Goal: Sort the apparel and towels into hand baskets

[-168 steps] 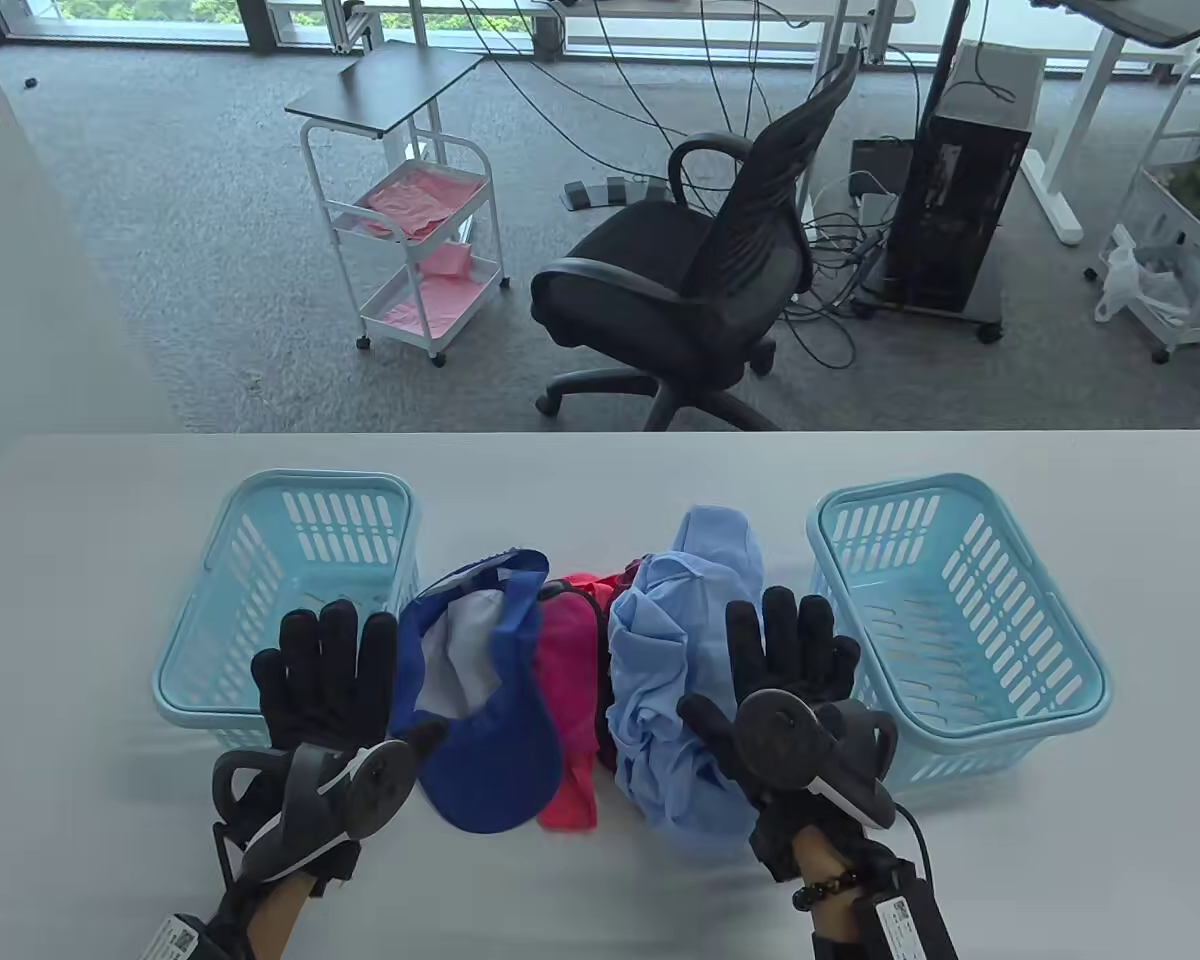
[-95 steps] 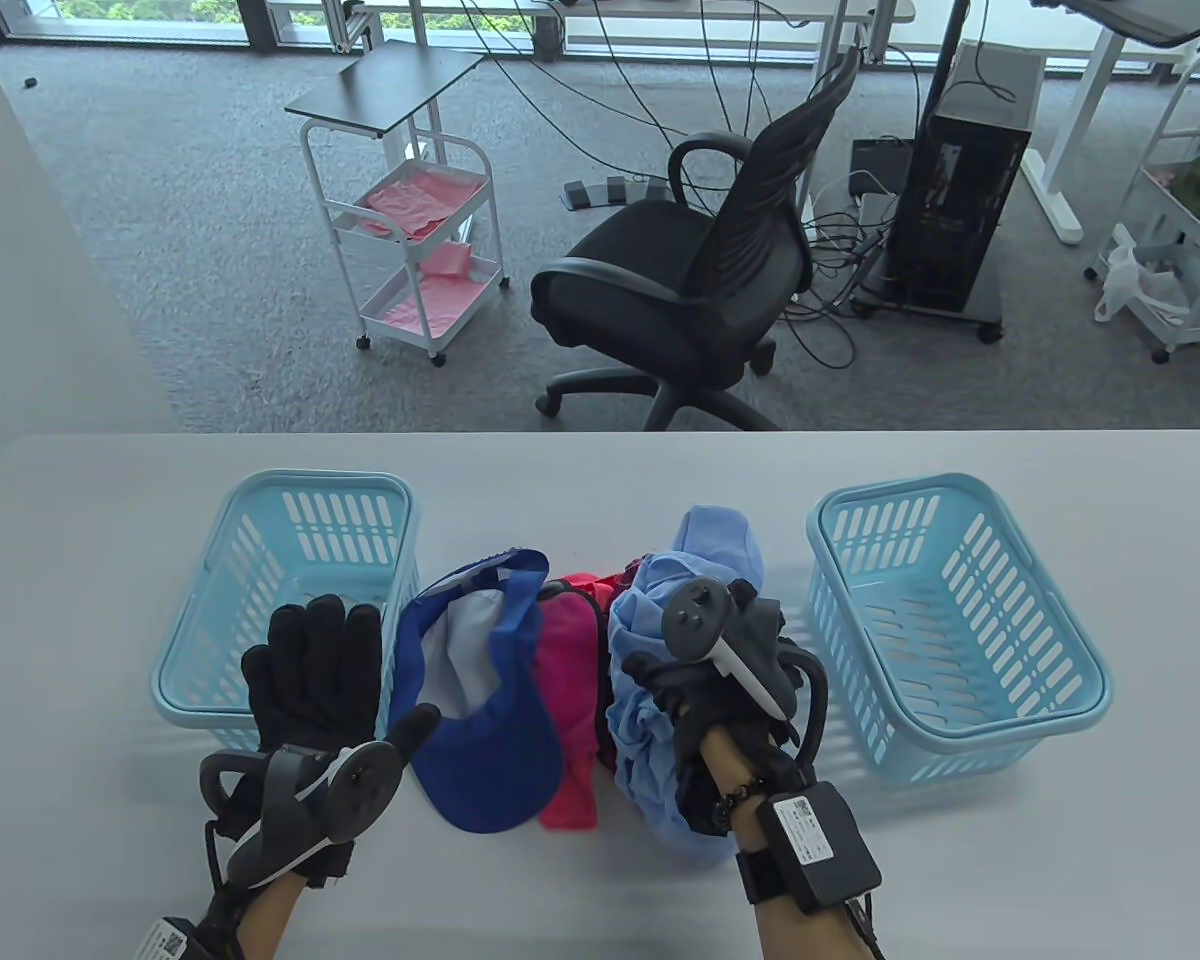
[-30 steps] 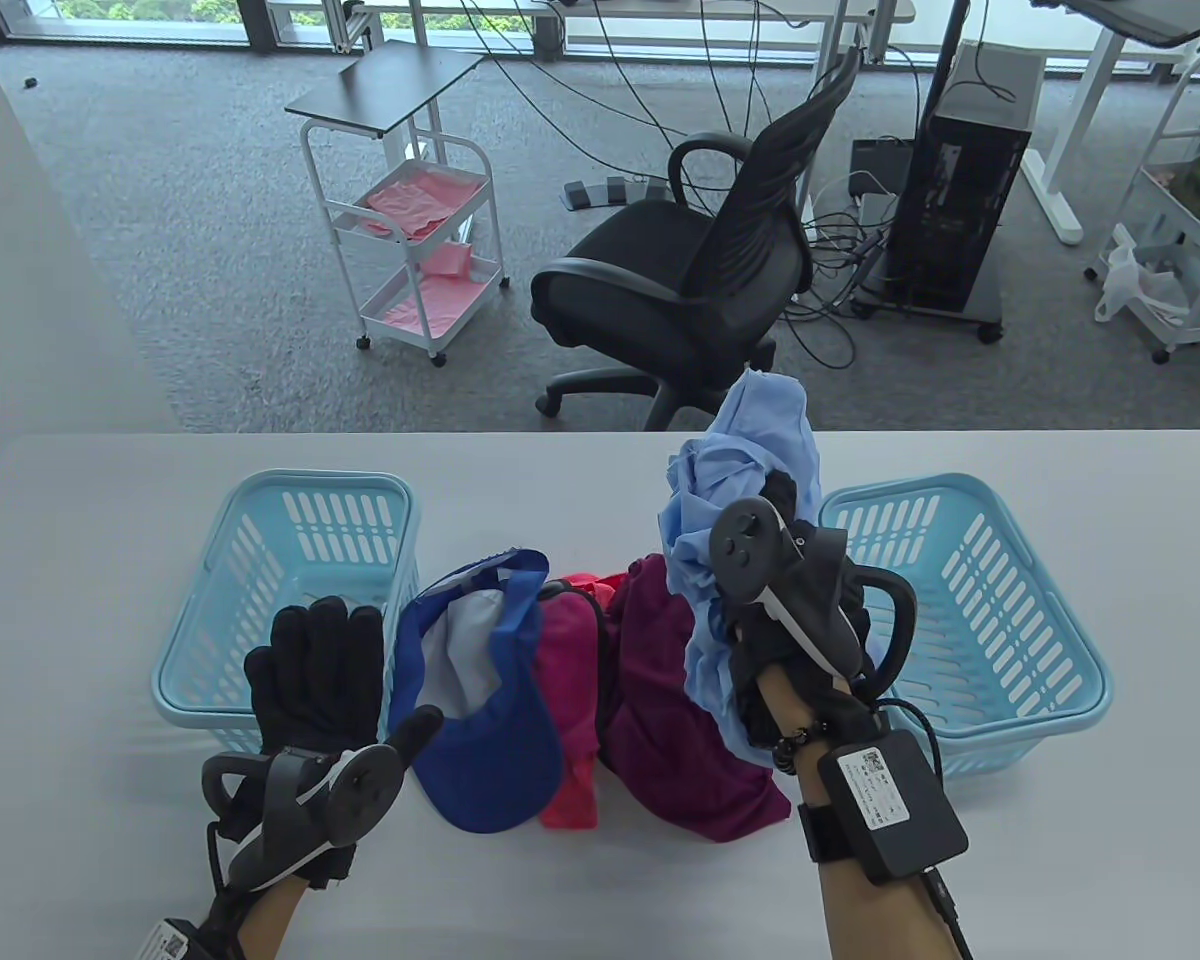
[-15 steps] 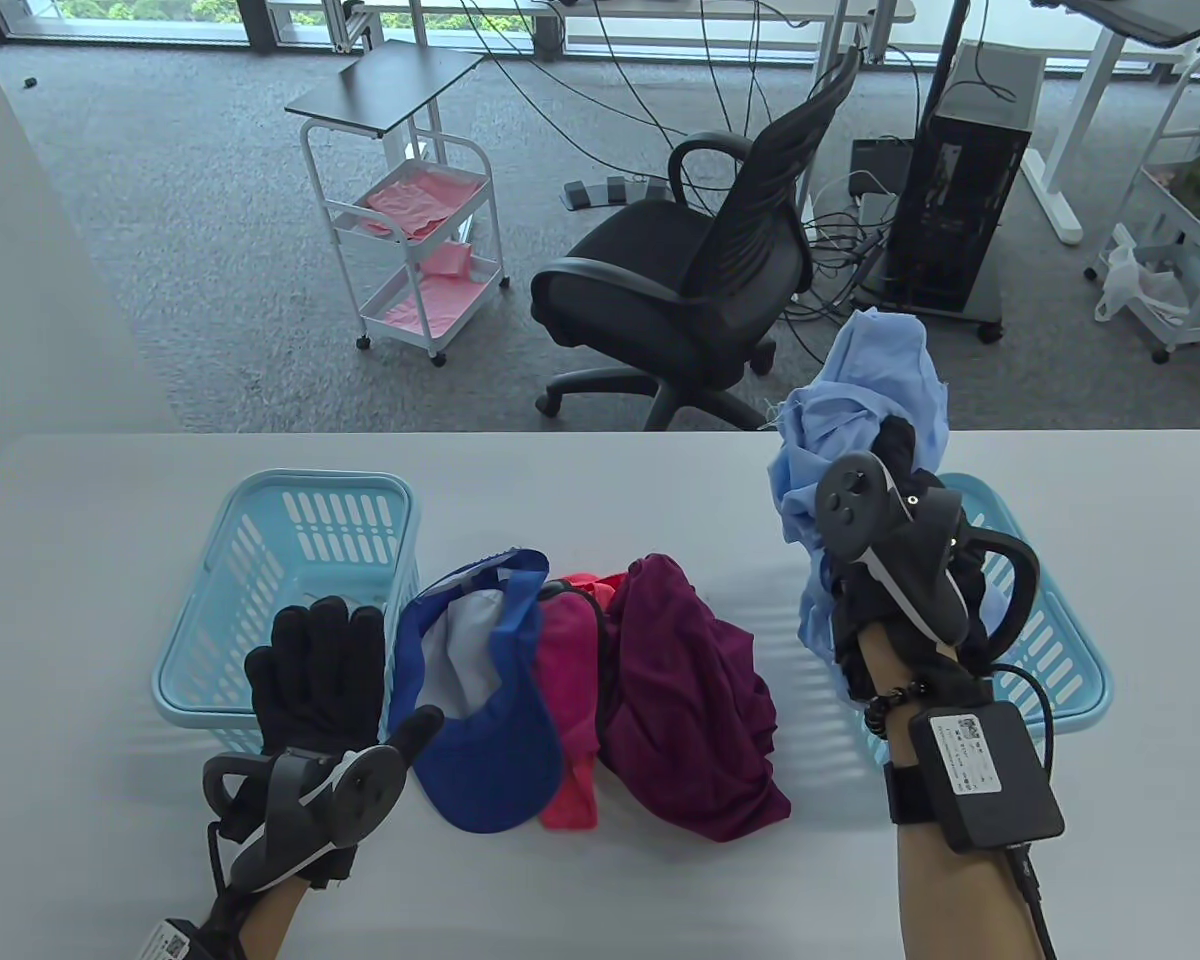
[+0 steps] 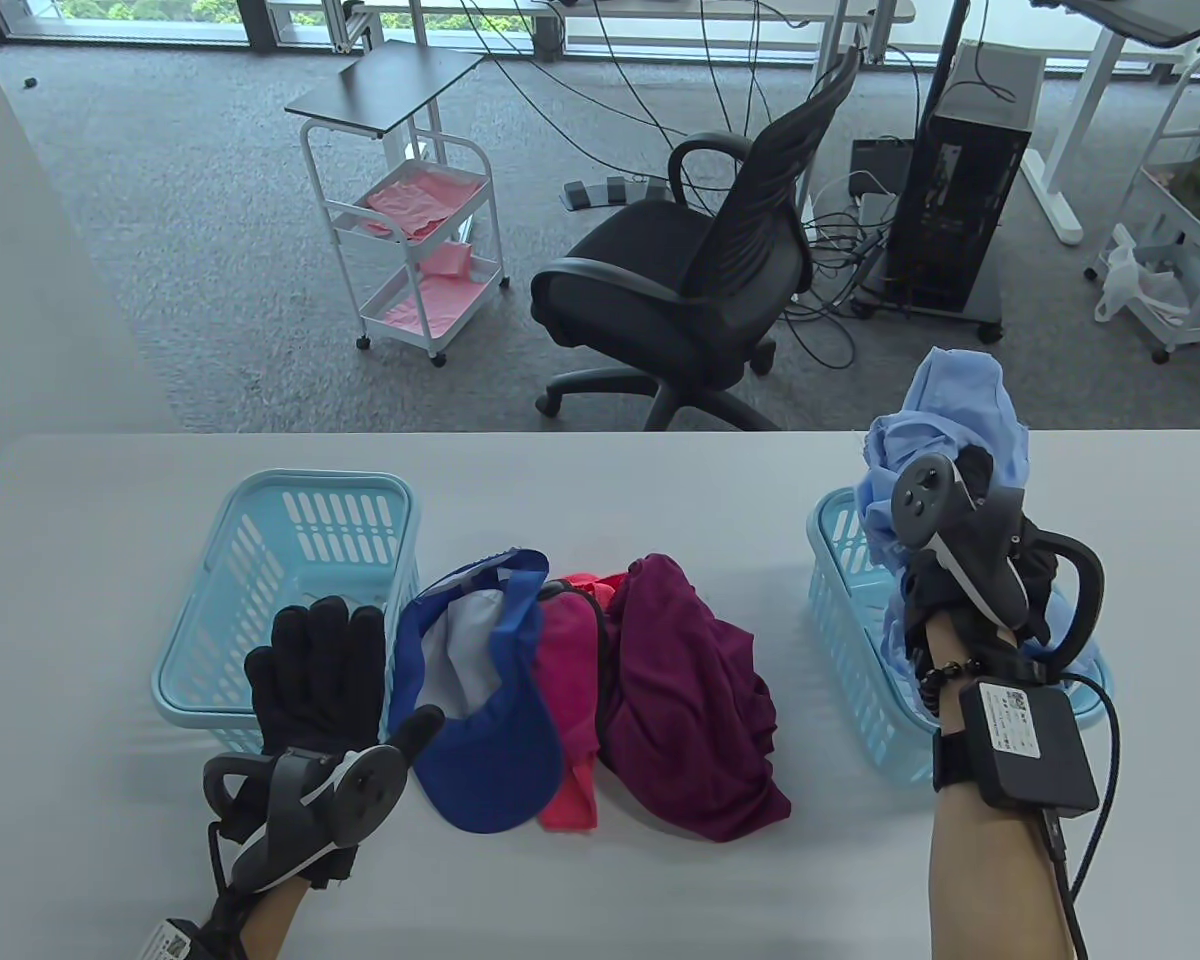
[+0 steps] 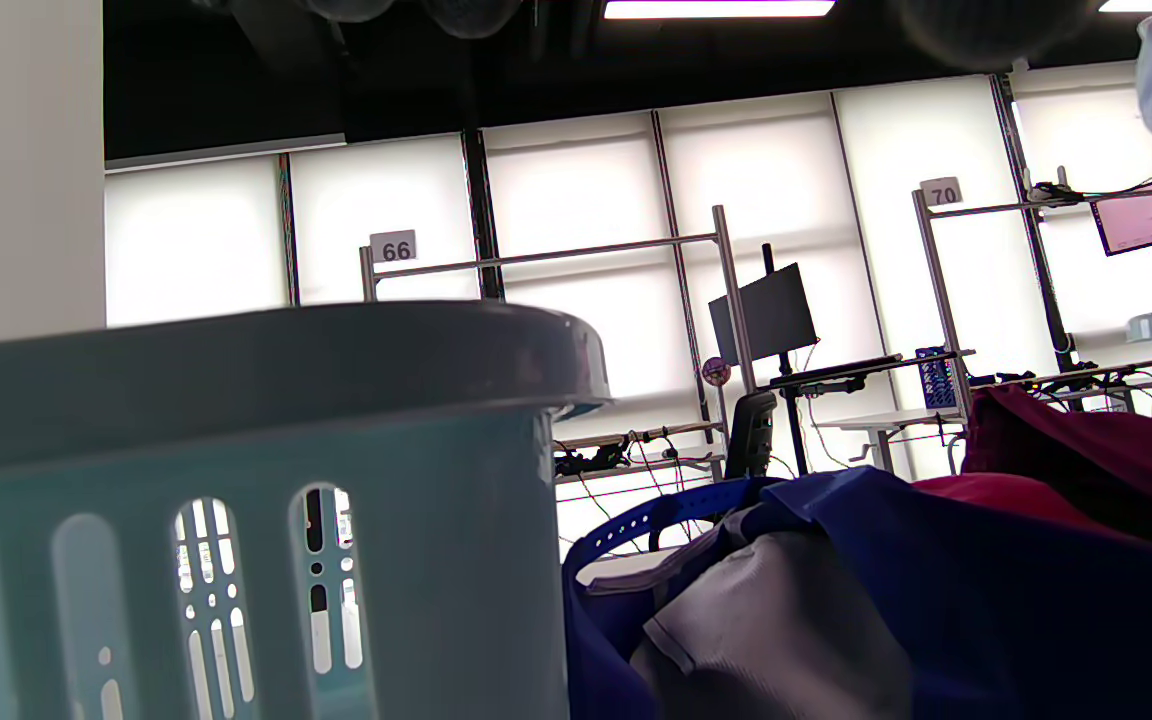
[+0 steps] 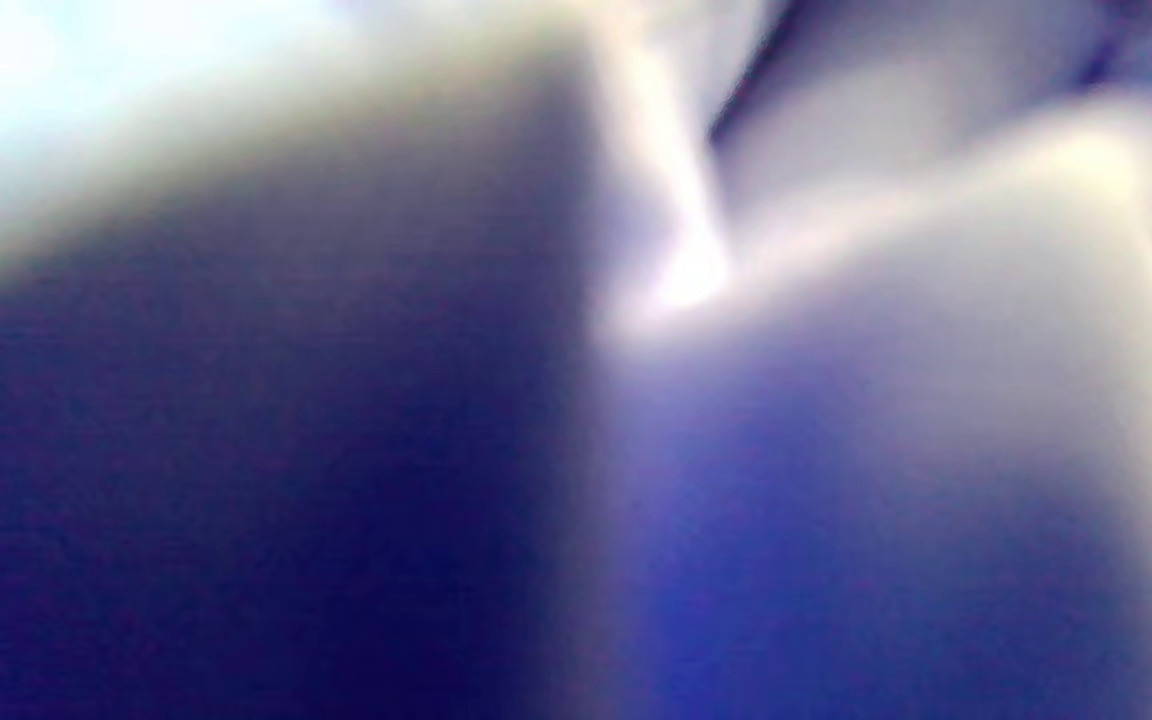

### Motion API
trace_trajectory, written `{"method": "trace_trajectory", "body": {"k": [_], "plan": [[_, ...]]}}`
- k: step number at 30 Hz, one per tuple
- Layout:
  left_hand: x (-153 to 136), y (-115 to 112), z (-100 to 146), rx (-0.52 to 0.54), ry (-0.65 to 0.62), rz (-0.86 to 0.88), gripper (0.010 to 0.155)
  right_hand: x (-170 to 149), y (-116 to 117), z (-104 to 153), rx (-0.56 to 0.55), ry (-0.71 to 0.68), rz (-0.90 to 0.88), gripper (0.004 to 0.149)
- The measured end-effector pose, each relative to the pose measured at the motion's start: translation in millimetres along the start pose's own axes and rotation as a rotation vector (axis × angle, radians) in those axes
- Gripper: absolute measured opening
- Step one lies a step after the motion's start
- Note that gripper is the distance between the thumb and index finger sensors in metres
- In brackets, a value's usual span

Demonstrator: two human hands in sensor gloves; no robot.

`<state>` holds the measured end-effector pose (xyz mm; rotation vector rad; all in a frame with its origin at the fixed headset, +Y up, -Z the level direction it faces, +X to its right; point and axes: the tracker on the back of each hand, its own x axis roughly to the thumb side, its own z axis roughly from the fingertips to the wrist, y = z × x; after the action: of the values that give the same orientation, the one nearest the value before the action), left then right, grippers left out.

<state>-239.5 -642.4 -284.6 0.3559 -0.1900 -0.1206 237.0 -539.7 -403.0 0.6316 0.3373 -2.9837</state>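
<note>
My right hand (image 5: 970, 500) grips a bunched light blue garment (image 5: 960, 410) and holds it over the right blue basket (image 5: 840, 620), its lower folds hanging inside. The right wrist view is filled with blurred blue cloth (image 7: 836, 500). My left hand (image 5: 315, 670) lies flat and open on the table in front of the left blue basket (image 5: 260, 560), touching no cloth. Between the baskets lie a blue cap (image 5: 490, 740), a pink cloth (image 5: 568, 680) and a maroon garment (image 5: 695, 720). The left wrist view shows the left basket's wall (image 6: 236, 450) and the cap (image 6: 836, 600).
The grey table (image 5: 600, 890) runs past both baskets, with bare surface at the front and back. A black office chair (image 5: 690, 290) stands behind the far edge. A white trolley (image 5: 410, 230) stands further back.
My right hand has lifted the light blue garment off the pile and carried it right over the right basket, now lowering. The maroon garment is uncovered. My left hand has stayed still.
</note>
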Motion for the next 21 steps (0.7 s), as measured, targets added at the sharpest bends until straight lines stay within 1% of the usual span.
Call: {"method": "trace_trajectory", "body": {"k": [7,14,21], "plan": [[0,0,0,0.000,0.000,-0.001,0.097,1,18,-10,0.042,0.003,0.026,0.083],[0,1,0,-0.002,0.001,-0.003,0.097,8,35,-15,0.093,-0.008,0.081,0.084],[0,1,0,-0.001,0.005,-0.003,0.097,9,54,-18,0.157,0.001,0.098,0.085]]}}
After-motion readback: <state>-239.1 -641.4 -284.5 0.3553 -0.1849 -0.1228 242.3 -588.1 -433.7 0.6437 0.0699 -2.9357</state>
